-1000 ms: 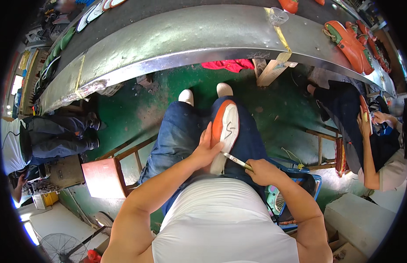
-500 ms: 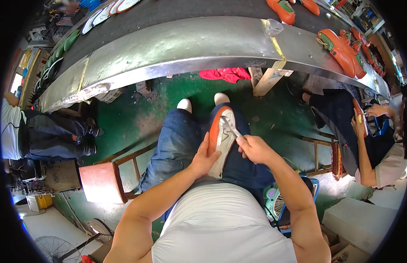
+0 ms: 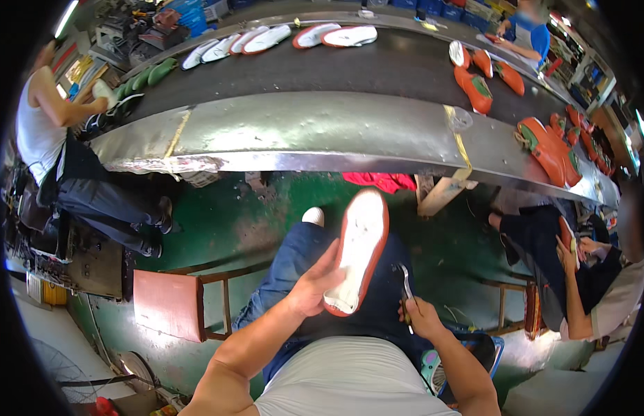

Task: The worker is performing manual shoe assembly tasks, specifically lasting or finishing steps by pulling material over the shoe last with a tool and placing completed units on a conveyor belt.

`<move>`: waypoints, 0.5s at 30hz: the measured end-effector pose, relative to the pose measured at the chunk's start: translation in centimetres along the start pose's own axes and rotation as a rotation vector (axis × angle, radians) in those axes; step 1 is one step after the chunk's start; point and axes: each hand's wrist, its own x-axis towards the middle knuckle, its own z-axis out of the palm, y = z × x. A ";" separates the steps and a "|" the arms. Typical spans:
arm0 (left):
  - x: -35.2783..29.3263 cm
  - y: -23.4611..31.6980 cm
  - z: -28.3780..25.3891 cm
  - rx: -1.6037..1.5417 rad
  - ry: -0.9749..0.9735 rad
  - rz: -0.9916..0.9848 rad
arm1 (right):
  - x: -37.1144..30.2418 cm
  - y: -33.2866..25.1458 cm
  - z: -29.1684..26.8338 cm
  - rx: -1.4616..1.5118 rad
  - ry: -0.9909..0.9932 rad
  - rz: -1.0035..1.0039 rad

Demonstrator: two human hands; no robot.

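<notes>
A shoe workshop with a green floor (image 3: 218,215) and a long metal counter (image 3: 301,139) carrying rows of shoes. Over the person's lap, a white sole with an orange rim (image 3: 357,253) is gripped by the left hand (image 3: 314,288); the right hand (image 3: 420,317) clenches a thin tool (image 3: 405,281). The sole looks trimmed and clean, though how much work is left is unclear. The tool's tip is too small to identify.

Orange-rimmed shoe (image 3: 357,253) sole-up over the lap, small metal tool (image 3: 406,281) beside it
</notes>
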 end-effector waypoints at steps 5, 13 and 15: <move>3.7 7.3 1.6 -0.200 -0.121 0.030 | -2.2 -6.5 -0.6 -0.789 -0.135 -0.153; 8.3 8.3 3.3 -0.277 -0.049 0.076 | -1.3 -7.6 -0.4 -0.752 0.112 -0.542; 8.8 8.1 3.0 -0.224 -0.058 0.088 | -0.2 -9.3 -1.0 -0.691 0.133 -0.660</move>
